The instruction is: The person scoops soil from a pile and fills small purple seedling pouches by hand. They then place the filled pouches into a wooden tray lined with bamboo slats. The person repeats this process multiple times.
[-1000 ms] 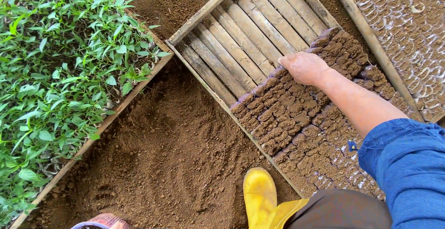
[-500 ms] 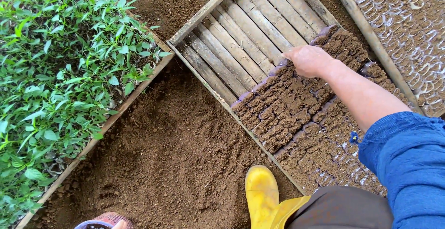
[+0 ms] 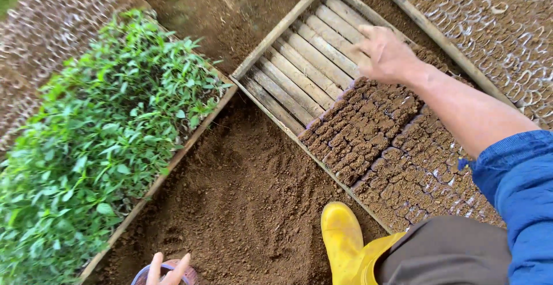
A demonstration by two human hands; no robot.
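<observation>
Soil-filled bags [image 3: 368,129] look soft, crumbly, heavy; grip low on sides; right hand [image 3: 387,54] spread at tray's [image 3: 276,31] far rows; left fingers [image 3: 167,269] loose on cup [image 3: 164,274].

the right hand [image 3: 385,53] reaches forward on an outstretched, bare forearm, a blue sleeve pushed up near the elbow. its back faces up, fingers loosely spread and curled slightly downward, holding nothing. only the fingertips of the left hand [image 3: 167,269] show at the bottom edge, pointing upward.
</observation>
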